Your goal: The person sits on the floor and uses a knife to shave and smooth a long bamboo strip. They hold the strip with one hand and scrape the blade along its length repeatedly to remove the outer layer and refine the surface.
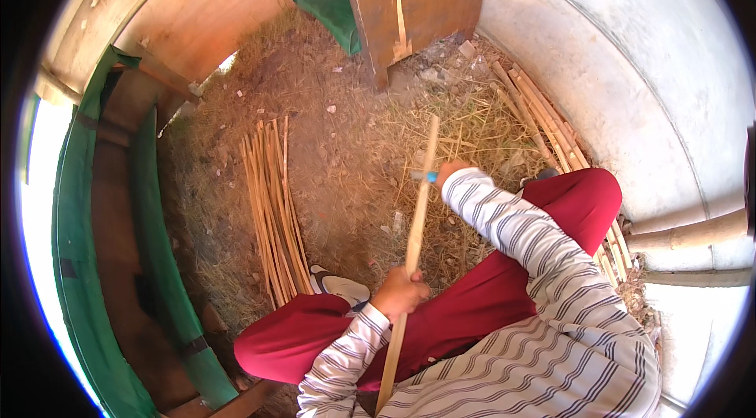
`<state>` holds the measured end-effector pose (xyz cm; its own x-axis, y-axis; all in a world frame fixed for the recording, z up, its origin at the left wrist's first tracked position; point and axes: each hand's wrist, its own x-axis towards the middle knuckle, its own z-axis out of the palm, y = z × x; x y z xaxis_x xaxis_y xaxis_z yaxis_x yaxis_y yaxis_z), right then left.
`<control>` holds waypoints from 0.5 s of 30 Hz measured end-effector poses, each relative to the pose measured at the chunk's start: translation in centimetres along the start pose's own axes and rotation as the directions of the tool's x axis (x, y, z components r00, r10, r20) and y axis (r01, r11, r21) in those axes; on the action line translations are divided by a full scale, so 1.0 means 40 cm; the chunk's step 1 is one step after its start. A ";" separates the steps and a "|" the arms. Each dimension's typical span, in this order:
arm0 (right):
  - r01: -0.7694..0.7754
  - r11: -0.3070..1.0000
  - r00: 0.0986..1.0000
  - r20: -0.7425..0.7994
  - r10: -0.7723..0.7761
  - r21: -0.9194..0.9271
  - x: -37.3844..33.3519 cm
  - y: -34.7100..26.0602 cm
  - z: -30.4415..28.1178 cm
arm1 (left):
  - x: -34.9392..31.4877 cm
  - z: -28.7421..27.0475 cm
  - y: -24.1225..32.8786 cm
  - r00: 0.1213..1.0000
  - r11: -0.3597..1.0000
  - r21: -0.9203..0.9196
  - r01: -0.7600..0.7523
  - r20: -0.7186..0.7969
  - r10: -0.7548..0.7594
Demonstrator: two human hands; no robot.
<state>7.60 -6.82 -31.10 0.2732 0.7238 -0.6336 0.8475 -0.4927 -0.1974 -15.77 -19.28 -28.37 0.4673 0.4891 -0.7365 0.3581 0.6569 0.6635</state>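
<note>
A long, pale strip of bamboo or wood [417,223] runs from my lap up and away over the ground. My left hand [400,292] is closed around its lower part, above my red trousers. Farther up, my right hand [451,172] grips a small tool with a blue part [431,177], which lies across the strip. A short greyish end of this tool pokes out to the left of the strip. It is blurred, and most of the handle is hidden in my fist, so I cannot tell its exact kind.
A bundle of thin strips [272,213] lies on the ground left of my shoe [340,286]. More long poles [543,115] rest along the pale wall at right. A brown wooden board [417,1] stands ahead. Green-edged shelving [153,221] lines the left. Dry grass litters the dirt.
</note>
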 end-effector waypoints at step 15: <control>-0.166 0.974 0.973 -0.186 0.136 -0.155 0.204 0.145 -0.061 | -0.079 -0.012 -0.064 0.943 0.946 -0.195 0.257 0.264 -0.202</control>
<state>15.87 -2.58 -35.58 0.4658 0.7268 -0.5047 0.8507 -0.5249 0.0293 -18.56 -22.25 -27.79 0.5818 0.1774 -0.7938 0.3012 0.8596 0.4129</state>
